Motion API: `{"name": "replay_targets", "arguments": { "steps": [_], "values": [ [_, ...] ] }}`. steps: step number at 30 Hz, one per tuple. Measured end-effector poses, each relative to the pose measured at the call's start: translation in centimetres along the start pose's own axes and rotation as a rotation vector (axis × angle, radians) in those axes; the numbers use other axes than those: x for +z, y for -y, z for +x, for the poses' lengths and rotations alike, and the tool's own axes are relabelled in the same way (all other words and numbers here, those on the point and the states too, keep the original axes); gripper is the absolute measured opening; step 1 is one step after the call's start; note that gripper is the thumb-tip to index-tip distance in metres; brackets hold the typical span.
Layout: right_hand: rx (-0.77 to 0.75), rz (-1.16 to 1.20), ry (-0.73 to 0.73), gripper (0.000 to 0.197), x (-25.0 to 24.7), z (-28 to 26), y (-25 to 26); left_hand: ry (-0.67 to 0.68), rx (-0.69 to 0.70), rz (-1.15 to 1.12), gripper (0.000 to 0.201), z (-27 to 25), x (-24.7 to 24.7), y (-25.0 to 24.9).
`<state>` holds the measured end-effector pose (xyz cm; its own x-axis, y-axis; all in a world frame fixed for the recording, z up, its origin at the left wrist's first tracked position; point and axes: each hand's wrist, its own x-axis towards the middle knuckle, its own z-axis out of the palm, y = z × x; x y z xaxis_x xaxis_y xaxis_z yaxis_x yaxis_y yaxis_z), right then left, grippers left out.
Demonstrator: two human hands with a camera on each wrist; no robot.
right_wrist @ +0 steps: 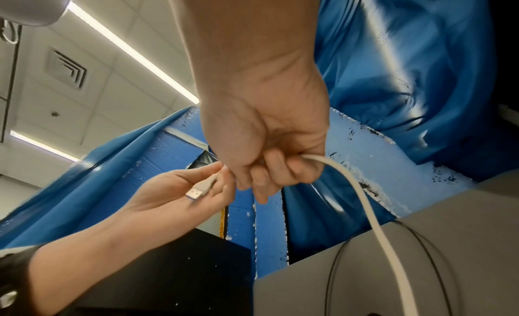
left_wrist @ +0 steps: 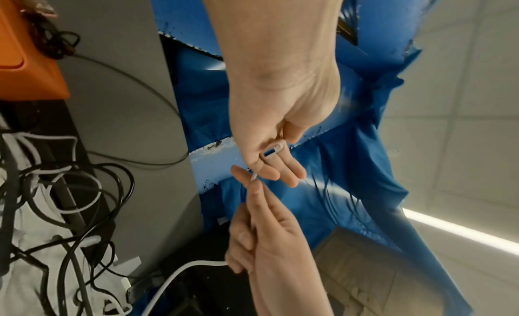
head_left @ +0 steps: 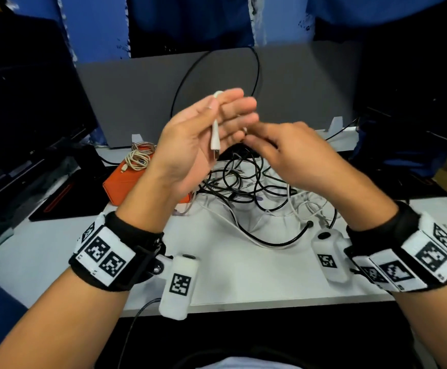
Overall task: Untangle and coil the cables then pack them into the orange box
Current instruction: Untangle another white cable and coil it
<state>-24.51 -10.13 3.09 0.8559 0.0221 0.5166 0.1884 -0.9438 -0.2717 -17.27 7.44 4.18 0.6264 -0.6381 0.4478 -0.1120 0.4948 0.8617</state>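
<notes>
Left hand [head_left: 190, 145] pinching smooth white cable [right_wrist: 362, 200] (flat plug), right hand's [head_left: 294, 153] grip curled round it

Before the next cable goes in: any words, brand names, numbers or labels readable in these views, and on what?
No readable text in any view.
Black-and-white square code markers on the left wristband, the right wristband and two white wrist-camera housings: patterns only, no letters or digits.
White USB cable held by the left hand: no print visible.
Orange box: no label visible.
</notes>
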Motion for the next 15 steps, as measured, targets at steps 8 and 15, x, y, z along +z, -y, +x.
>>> {"name": "replay_targets", "arguments": {
  "steps": [8, 15],
  "values": [
    [-0.213, 0.016, 0.429, 0.018, -0.5, -1.5, 2.0, -0.106, 0.083, 0.541, 0.034, 0.4, -1.7, -0.3],
    [-0.087, 0.281, -0.164, 0.011, -2.9, -1.0, 1.3, 0.152, -0.153, 0.567, 0.033, -0.7, -1.7, -1.0]
  ]
}}
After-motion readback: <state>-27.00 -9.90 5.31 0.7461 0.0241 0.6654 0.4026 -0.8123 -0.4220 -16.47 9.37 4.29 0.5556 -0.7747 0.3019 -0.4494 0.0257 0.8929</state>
